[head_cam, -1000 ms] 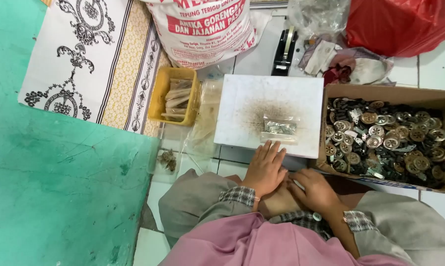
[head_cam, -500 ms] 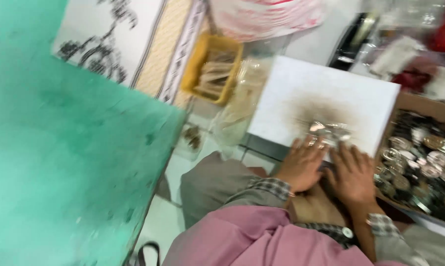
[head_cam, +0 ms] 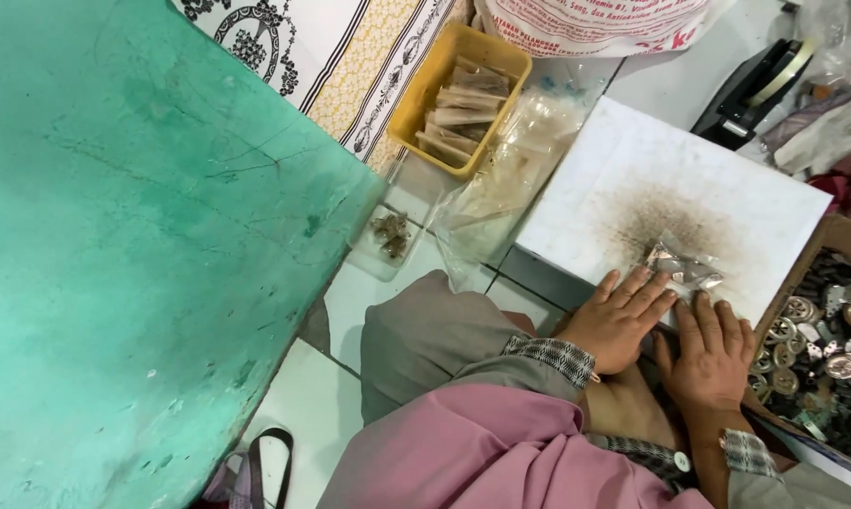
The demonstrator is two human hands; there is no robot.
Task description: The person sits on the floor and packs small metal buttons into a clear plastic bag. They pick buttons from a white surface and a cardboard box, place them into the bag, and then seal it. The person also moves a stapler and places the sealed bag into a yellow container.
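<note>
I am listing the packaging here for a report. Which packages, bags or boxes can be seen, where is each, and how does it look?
Small clear packet: on the white board, at both hands' fingertips, holding metal bits.
Yellow tray: top centre, rectangular, filled with brownish packets.
Cardboard box: right edge, brown, full of round metal parts.
White sack: top, red print.
Clear plastic bags: beside the tray, crumpled.

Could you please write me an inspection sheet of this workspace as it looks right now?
Surface: white board on a tiled floor, brown-stained in the middle.
Job's things: small clear packet of metal parts on the board.
Clutter: yellow tray of filled packets; cardboard box of metal parts; loose clear bags.
Grippers: left hand and right hand flat at the board's near edge, fingers by the packet.
Cables: nothing seen.
Surroundings: green wall; patterned mat.
</note>
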